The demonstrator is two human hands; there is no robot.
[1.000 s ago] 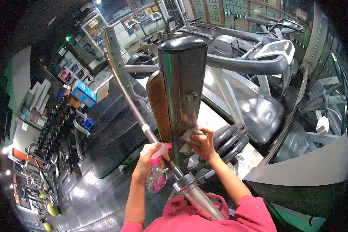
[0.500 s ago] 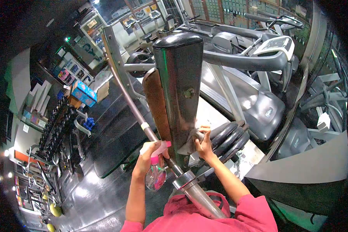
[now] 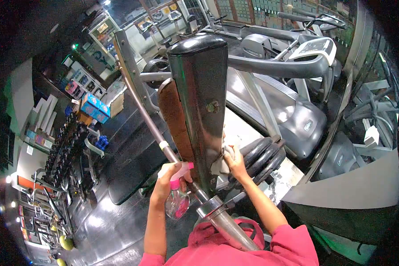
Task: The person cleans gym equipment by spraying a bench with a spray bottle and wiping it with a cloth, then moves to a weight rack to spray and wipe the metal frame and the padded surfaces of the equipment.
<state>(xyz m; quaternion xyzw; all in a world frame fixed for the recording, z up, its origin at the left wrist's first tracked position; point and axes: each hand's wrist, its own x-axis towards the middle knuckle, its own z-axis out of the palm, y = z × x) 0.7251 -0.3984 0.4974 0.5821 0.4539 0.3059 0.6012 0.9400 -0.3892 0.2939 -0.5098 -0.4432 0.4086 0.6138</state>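
Note:
My left hand (image 3: 165, 178) is closed around the neck of a clear spray bottle (image 3: 177, 205) with a pink trigger head, just beside a metal barbell (image 3: 145, 116). In front of me stands a tall black bench pad (image 3: 200, 84), its brown back panel (image 3: 174, 119) showing on the left. At the pad's lower right edge, my right hand (image 3: 236, 164) grips a greyish cloth (image 3: 219, 167) and presses it to the side of the pad. Part of the cloth is hidden by the fingers and the pad's edge.
Black weight plates (image 3: 266, 160) sit just right of my right hand. Beyond them is a treadmill (image 3: 292, 119). A dumbbell rack (image 3: 66, 146) and a blue box (image 3: 95, 107) are on the left. The barbell's thick sleeve (image 3: 228, 226) crosses close to my body.
My right hand and the cloth have shifted from the pad's front face toward its right edge. The view has moved slightly; my left hand keeps the spray bottle.

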